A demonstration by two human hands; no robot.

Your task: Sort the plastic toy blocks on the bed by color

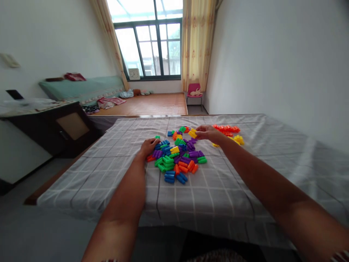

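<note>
A heap of plastic toy building blocks (167, 161) in green, blue, purple, orange and yellow lies on a checked cloth. My right hand (206, 133) pinches a yellow block (192, 133) at the far right side of the heap. My left hand (148, 147) rests at the heap's left edge, fingers stretched over the blue blocks (165, 142) and partly hidden. A small green block (157, 137) shows just past its fingertips. Beyond my right hand lie a row of orange blocks (226, 128) and a group of yellow blocks (238, 140), partly behind my right forearm.
The grey checked cloth (109, 171) covers the table, whose wooden edge (35, 196) shows at left. A dark cabinet (68, 127) stands on the left. Behind the table are a bed (160, 103), a pink chair (194, 89) and a window. A white wall runs along the right.
</note>
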